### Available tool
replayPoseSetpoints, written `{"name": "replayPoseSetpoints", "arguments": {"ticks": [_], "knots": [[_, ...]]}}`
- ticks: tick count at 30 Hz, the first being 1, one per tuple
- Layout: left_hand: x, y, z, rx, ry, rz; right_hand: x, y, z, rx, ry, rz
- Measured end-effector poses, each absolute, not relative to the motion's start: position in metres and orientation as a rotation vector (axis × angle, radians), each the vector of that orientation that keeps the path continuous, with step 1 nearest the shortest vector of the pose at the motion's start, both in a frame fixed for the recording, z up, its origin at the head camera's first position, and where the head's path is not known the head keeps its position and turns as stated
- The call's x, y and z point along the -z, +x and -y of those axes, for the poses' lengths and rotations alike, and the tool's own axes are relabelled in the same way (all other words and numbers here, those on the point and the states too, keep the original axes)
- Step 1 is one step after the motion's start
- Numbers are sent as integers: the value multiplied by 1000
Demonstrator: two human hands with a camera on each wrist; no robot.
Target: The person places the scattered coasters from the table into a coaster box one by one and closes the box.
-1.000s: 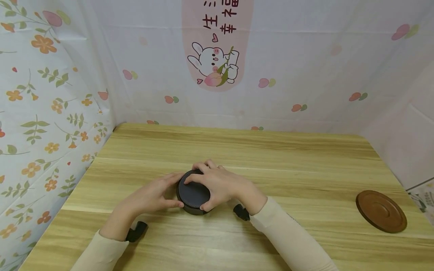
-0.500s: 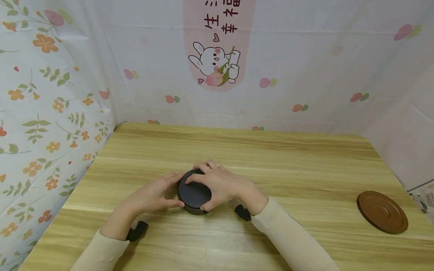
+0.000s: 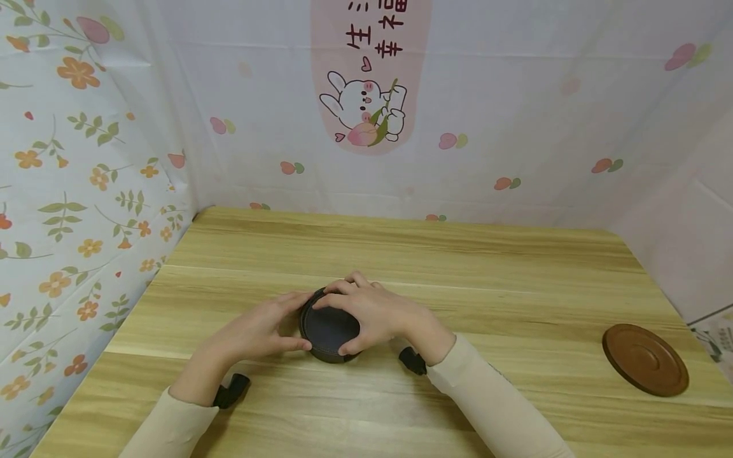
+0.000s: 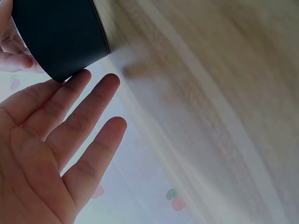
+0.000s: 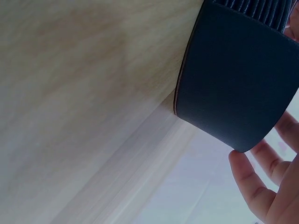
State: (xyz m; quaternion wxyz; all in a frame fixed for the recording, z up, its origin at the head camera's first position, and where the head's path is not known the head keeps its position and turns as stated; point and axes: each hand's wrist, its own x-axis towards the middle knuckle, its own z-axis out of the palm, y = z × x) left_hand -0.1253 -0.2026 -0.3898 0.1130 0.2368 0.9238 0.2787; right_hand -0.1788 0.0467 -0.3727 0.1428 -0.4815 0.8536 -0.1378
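Note:
A round black coaster holder (image 3: 329, 357) stands on the table near the middle, with a black coaster (image 3: 332, 327) lying inside its rim. My left hand (image 3: 258, 327) grips the holder's left side, thumb in front and fingers behind; the left wrist view shows its fingertips at the holder's edge. From the right, my right hand (image 3: 375, 312) arches over the top, thumb and index finger on the coaster near the rim. Stacked coaster edges (image 5: 261, 9) show through a gap in the holder's wall in the right wrist view.
A brown round coaster (image 3: 645, 359) lies at the right side of the wooden table (image 3: 487, 273). Printed cloth (image 3: 515, 95) hangs behind and at the left. Black wrist devices sit under both wrists.
The black coaster's top has sunk lower, and more of the holder's rim shows around it. My right hand has shifted slightly right; my left hand holds its place.

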Motion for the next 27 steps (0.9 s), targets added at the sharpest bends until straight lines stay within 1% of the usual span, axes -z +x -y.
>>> {"name": "replayPoseSetpoints", "arguments": {"ticks": [9, 16, 27], "knots": [[389, -126, 203, -826, 713, -2706, 373, -180, -49, 416, -1405, -2448], [388, -124, 202, -817, 674, -2709, 374, -180, -57, 456, -1403, -2475], [387, -124, 200, -783, 666, -2723, 366, -180, -90, 553, -1417, -2570]]}}
